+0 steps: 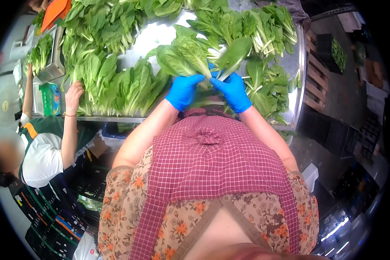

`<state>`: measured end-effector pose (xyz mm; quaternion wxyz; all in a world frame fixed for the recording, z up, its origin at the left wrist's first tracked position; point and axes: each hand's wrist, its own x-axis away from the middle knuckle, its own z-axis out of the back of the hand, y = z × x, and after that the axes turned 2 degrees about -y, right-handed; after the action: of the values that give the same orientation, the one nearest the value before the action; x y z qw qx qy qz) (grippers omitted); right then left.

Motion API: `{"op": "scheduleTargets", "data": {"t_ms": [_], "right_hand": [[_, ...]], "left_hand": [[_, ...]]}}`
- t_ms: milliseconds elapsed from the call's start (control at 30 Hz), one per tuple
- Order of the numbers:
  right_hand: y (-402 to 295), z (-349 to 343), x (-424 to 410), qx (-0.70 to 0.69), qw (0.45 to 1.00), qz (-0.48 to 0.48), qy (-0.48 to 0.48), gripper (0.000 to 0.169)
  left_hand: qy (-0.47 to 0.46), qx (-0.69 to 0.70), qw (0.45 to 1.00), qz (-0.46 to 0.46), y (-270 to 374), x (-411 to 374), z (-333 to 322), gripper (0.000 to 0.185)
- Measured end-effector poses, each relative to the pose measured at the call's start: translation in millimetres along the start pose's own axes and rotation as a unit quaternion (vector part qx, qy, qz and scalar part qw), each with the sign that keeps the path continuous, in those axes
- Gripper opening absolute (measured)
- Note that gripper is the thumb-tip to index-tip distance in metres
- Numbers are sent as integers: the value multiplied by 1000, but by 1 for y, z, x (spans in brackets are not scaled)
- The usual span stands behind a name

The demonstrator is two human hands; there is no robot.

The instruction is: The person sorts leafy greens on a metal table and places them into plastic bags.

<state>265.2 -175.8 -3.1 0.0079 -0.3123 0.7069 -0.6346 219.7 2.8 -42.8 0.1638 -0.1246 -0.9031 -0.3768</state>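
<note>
Both my hands wear blue gloves and meet over the table's near edge, in front of my checked apron point(211, 156). Between the fingers of my left hand point(183, 91) are the pale stems of a bunch of leafy greens point(190, 53), its leaves fanned away from me. My right hand point(234, 92) pinches the white stalk of a single leaf point(236, 53), which is blurred. The two stem ends nearly touch. Loose greens point(268, 91) lie right of my right hand, and an upright row of greens point(138, 84) stands to the left.
The metal table point(164, 31) carries more heaped greens point(107, 24) at the back. At left, a co-worker's hand point(73, 97) touches the row; their other hand is at greens point(40, 53) by a metal box point(53, 70). A wooden pallet point(315, 78) and black crate point(325, 53) are right.
</note>
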Motion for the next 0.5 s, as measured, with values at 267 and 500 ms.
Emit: {"op": "scheduleTargets", "data": {"t_ms": [267, 500], "right_hand": [[18, -21, 21, 101, 983, 124, 93, 13], [15, -4, 23, -56, 998, -26, 4, 28]], "left_hand": [[43, -15, 999, 8, 6, 7, -23, 48], [-80, -2, 996, 31, 19, 10, -31, 40]]}}
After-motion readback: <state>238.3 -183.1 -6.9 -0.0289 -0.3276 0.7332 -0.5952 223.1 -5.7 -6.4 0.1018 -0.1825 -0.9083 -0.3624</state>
